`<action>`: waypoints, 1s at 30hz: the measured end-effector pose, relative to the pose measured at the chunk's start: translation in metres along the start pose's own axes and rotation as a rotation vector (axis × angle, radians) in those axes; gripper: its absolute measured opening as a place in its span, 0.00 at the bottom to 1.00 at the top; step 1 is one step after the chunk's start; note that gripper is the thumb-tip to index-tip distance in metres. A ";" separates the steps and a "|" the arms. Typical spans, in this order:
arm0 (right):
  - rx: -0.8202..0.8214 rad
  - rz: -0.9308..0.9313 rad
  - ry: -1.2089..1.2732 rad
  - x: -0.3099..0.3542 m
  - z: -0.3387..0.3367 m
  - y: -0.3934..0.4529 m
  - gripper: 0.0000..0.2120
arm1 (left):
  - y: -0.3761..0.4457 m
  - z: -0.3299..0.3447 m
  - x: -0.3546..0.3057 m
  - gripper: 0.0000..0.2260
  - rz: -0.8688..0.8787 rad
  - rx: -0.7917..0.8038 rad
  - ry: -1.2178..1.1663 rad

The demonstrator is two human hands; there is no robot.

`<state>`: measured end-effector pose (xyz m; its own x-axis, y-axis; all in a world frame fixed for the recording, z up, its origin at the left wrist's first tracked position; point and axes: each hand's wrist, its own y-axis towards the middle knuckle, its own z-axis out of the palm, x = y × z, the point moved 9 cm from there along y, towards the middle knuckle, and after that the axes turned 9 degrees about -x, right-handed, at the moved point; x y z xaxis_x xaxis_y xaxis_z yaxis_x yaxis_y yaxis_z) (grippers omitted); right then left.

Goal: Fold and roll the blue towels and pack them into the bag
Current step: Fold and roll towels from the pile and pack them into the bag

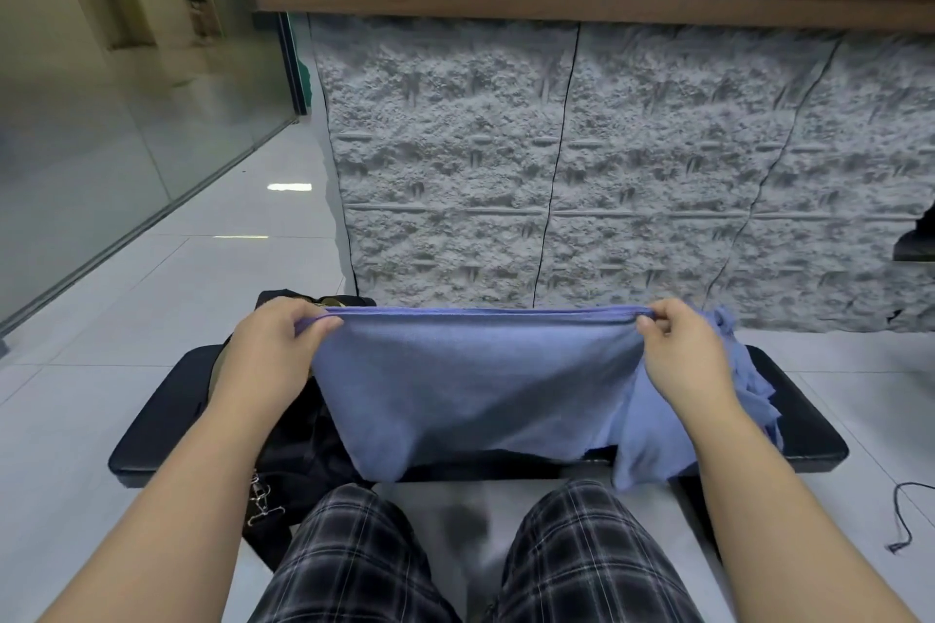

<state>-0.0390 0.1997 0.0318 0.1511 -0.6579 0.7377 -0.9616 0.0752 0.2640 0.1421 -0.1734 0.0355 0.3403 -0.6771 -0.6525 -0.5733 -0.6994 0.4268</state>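
Note:
A blue towel [470, 385] hangs folded double in front of me, stretched flat above a black bench [157, 425]. My left hand [275, 344] pinches its top left corner. My right hand [680, 349] pinches the top right corner. The lower edge hangs down to the bench's front edge. A heap of other blue towels [652, 445] lies on the right part of the bench, partly hidden behind my right forearm. A black bag [298, 450] sits on the left part of the bench, behind my left arm and the held towel.
A rough grey stone-textured counter front [556, 157] rises just behind the bench. My knees in plaid shorts [349, 556] are below the bench's front edge. A dark cord [905, 516] lies on the white tiled floor at the right. A glass wall [101, 127] runs along the left.

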 end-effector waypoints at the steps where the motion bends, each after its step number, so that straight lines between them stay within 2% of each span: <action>1: 0.039 0.010 -0.017 -0.003 0.005 -0.001 0.11 | -0.001 0.000 0.003 0.06 -0.036 -0.009 -0.055; 5: 0.060 0.016 0.004 -0.004 0.011 -0.002 0.08 | -0.003 -0.002 0.016 0.06 -0.164 -0.048 -0.266; 9: 0.061 0.021 0.095 0.005 0.011 -0.003 0.06 | -0.007 -0.002 0.017 0.02 -0.193 -0.039 -0.309; 13: 0.038 0.007 0.178 0.012 0.004 -0.004 0.05 | -0.006 -0.004 0.022 0.04 -0.287 -0.033 -0.549; 18: 0.027 0.003 0.198 0.017 0.002 0.002 0.05 | -0.005 -0.003 0.010 0.03 -0.314 0.010 -0.689; 20: 0.014 0.009 0.191 0.018 0.000 0.003 0.08 | -0.007 0.001 0.004 0.04 -0.361 0.048 -0.761; 23: 0.025 0.001 0.161 0.025 -0.001 0.002 0.19 | -0.011 0.007 -0.005 0.08 -0.420 0.122 -0.846; 26: 0.087 -0.001 0.213 0.043 0.002 -0.007 0.20 | -0.017 0.010 -0.025 0.13 -0.420 0.257 -0.932; 28: 0.138 0.019 0.345 0.055 0.006 -0.014 0.20 | -0.021 0.010 -0.044 0.15 -0.381 0.331 -0.985; 29: 0.162 0.033 0.409 0.061 0.009 -0.017 0.20 | -0.024 0.008 -0.054 0.13 -0.356 0.361 -1.007; 30: 0.180 0.037 0.451 0.067 0.011 -0.020 0.20 | -0.027 0.007 -0.064 0.07 -0.309 0.400 -1.031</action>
<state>-0.0125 0.1456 0.0693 0.1625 -0.2636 0.9509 -0.9865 -0.0646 0.1507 0.1303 -0.1099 0.0609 -0.1583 0.1494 -0.9760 -0.8302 -0.5553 0.0497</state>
